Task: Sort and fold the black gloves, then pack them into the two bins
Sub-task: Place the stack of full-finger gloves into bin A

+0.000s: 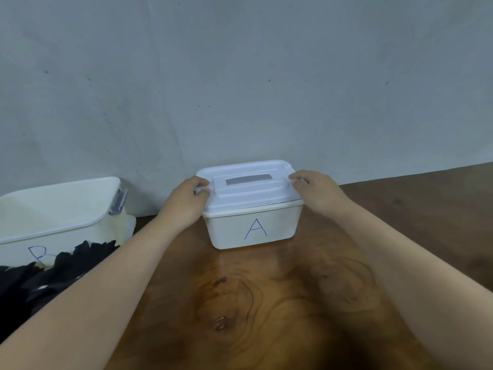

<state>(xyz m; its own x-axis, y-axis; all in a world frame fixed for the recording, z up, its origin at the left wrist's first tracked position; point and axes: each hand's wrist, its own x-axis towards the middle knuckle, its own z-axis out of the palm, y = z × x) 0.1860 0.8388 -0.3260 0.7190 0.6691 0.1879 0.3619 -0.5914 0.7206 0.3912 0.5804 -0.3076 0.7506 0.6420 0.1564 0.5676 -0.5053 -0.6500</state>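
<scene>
The gloves (40, 276) lie in a loose black heap at the lower left of the table (266, 289), against the front of bin B (80, 237). As far as I can judge they are unsorted and unfolded. Bin A (226, 231) stands at the centre, close to the wall (240, 76), with its lid (248, 193) on. The left hand (190, 194) pinches the lid's left end with curled fingers, and the right hand (312, 188) curls its fingers over the right end, so both hold the lid. Bin B is open, with a grey clasp (119, 201) showing at its right end. If the lid's two ends come free unevenly, it could jam, or the light bin could lift and skid with it, since nothing pins its base. The lid hides what bin A holds, and the fingers cover its end clasps. The left edge cuts off the heap and bin B, and the gloves cannot be counted.
</scene>
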